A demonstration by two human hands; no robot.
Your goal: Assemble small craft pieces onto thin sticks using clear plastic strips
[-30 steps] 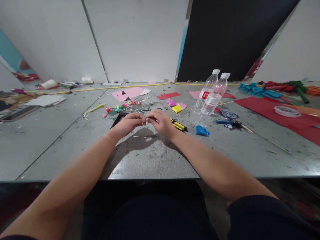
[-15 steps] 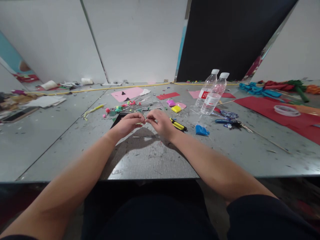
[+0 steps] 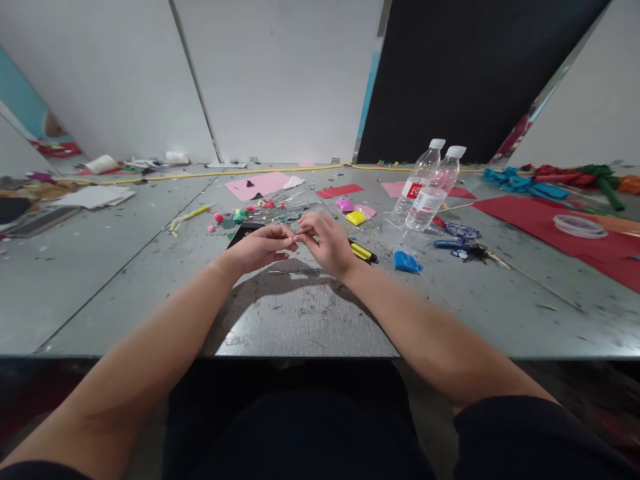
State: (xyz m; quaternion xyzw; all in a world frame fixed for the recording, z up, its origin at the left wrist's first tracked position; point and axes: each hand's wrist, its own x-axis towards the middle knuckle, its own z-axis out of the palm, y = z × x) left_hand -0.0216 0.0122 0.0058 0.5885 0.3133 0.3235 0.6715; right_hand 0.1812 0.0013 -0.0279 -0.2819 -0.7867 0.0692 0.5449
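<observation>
**Mia:** What is between the two hands? I can't see it well.

**Ben:** Something tiny and thin. The left hand (image 3: 260, 245) and the right hand (image 3: 327, 241) meet fingertip to fingertip just above the grey worktop (image 3: 300, 320). Both pinch that little thing (image 3: 295, 238), but it is too small to name. It stays at the middle of the worktop, in front of the person.

**Mia:** Is anything hidden?

**Ben:** Yes. The right hand covers part of the yellow and black cutter (image 3: 363, 251). The left hand hides part of a dark flat thing (image 3: 243, 232) (maybe a phone, I can't tell).

**Mia:** What changed from a second ago?

**Ben:** Not much. The hands stayed together, and the right fingers lifted and spread a bit. The two bottles (image 3: 430, 190) and the blue lump (image 3: 406, 261) did not move.
</observation>
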